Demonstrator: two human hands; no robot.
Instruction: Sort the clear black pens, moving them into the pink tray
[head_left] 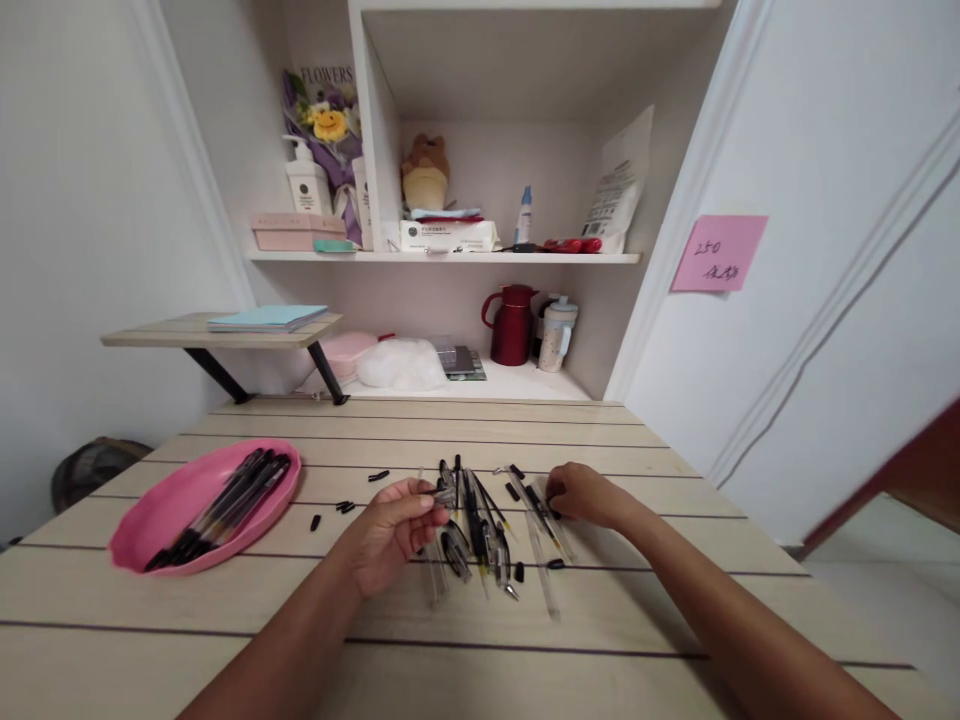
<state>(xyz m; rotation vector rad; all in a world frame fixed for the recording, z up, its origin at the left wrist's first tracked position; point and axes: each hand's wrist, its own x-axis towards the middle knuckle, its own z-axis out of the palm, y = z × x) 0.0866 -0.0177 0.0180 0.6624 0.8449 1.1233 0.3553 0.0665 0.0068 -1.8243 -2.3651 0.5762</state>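
My left hand (401, 525) is closed, pinching a small clear-and-dark pen part (445, 496) between thumb and fingers, just above the table. My right hand (581, 492) is lowered to the right side of the pile with its fingers curled together; what they grip is hidden. Between and below the hands lie loose pen parts: clear pen barrels (541, 575), ink refills (491, 497), clear pen caps with black clips (454, 553), a silver pen tip (511, 592) and small black plugs (519, 572).
A pink tray (161, 500) with several pens (232, 510) stands at the left. A few black pieces (315, 522) lie between tray and pile. Behind are a small raised shelf (172, 330) on black legs, a red jug (513, 325) and a pale tumbler (556, 335).
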